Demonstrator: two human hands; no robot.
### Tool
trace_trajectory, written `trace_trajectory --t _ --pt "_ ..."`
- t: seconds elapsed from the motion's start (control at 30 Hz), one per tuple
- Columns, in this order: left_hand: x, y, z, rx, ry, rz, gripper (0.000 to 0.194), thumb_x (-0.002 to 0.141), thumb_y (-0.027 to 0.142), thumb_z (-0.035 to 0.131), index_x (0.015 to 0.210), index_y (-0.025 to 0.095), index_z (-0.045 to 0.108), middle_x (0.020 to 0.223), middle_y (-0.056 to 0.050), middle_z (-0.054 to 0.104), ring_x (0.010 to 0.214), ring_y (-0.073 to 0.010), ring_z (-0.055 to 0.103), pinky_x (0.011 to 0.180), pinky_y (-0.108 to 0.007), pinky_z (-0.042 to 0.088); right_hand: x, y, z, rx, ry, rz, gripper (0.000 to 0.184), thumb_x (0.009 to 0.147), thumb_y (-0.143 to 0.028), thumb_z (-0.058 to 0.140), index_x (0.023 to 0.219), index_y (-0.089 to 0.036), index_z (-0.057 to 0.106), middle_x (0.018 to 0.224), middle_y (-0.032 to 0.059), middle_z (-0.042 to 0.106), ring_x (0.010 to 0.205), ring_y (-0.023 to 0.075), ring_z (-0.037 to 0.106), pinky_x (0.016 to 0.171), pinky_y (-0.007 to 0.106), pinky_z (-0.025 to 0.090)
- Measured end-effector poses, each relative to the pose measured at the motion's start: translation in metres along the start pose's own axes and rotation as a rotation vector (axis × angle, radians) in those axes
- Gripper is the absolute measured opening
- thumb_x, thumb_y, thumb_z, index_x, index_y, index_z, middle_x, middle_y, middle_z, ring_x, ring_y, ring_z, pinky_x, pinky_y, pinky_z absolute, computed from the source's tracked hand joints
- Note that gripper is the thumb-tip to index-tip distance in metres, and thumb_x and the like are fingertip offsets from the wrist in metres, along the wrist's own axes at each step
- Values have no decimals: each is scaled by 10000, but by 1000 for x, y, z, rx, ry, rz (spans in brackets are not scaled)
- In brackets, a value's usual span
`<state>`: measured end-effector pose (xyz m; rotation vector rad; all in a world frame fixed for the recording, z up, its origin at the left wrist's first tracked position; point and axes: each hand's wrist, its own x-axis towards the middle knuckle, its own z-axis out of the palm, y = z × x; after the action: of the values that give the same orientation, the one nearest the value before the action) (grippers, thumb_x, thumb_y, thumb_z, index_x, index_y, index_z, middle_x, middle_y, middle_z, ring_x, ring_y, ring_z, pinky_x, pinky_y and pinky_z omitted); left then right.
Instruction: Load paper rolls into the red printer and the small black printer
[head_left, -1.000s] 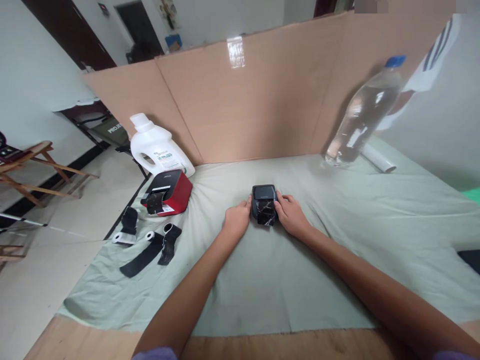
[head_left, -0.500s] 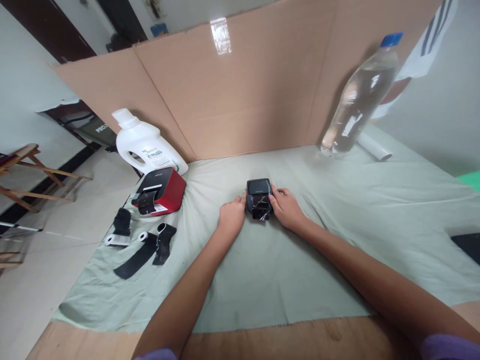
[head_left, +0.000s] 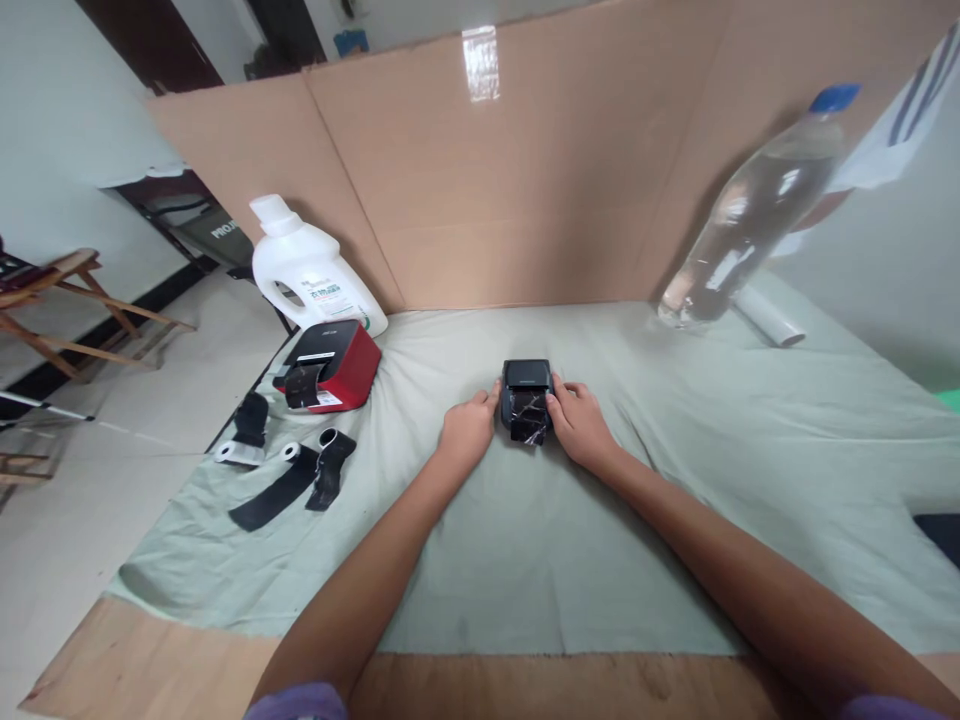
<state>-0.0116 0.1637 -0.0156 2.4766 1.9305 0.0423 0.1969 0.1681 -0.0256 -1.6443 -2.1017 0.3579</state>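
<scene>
A small black label printer (head_left: pixel 527 373) sits on the green cloth between my hands, with a strip of shiny, creased black paper (head_left: pixel 529 418) hanging from its front. My left hand (head_left: pixel 468 432) is closed, its fingers pressed against the printer's left side. On the opposite side my right hand (head_left: pixel 582 420) grips the body, thumb near the paper and fingers partly hidden behind the edge. Off to the left stands a larger red and black printer (head_left: pixel 352 365), also with black paper at its front. Several paper rolls with black tails, among them a long strip (head_left: pixel 274 495), lie before it.
A white detergent jug (head_left: pixel 322 270) stands behind the red printer. A tall water bottle (head_left: pixel 757 210) with a blue cap and a white tube (head_left: pixel 772 318) are at the back right. A cardboard panel (head_left: pixel 517 190) closes off the back. Bare wood (head_left: pixel 450 685) shows at the front edge.
The view has shifted slightly, so most things appear a little further right. Both hands stay on the black printer, which looks unmoved on the cloth.
</scene>
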Motion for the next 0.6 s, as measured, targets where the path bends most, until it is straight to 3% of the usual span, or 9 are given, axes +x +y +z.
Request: trace_trajectory --t 0.27,0.47,0.53,0.6 --pt "0 -2 2 -48 1 -29 622 981 142 407 1591 260 378 1167 -86 697 882 -214 703 770 -305 538 1 3 1 49 28 -23 634 1042 -403 227 1494 -38 480 1243 229 688 1266 374 521 1008 507 438" --pt "2 -10 10 -398 73 -7 547 992 159 408 1504 319 517 1196 -26 718 1035 -194 676 898 -284 518 0 2 6 82 35 -28 609 1038 -411 265 1496 -76 489 1236 205 701 1257 371 525 1022 513 437" --pt "4 -15 6 -588 135 8 496 995 152 407 1444 269 584 1106 -26 733 981 -169 673 901 -276 520 1 5 1 132 40 -30 592 1030 -397 293 1489 -88 502 1264 195 696 1236 361 548 1027 512 447" --pt "4 -25 -6 -758 317 -28 428 1017 173 394 1366 212 639 1007 -33 723 932 -150 667 895 -277 528 3 11 -14 193 107 -22 569 1033 -330 246 1501 -125 497 1346 172 664 1205 324 588 998 487 483"
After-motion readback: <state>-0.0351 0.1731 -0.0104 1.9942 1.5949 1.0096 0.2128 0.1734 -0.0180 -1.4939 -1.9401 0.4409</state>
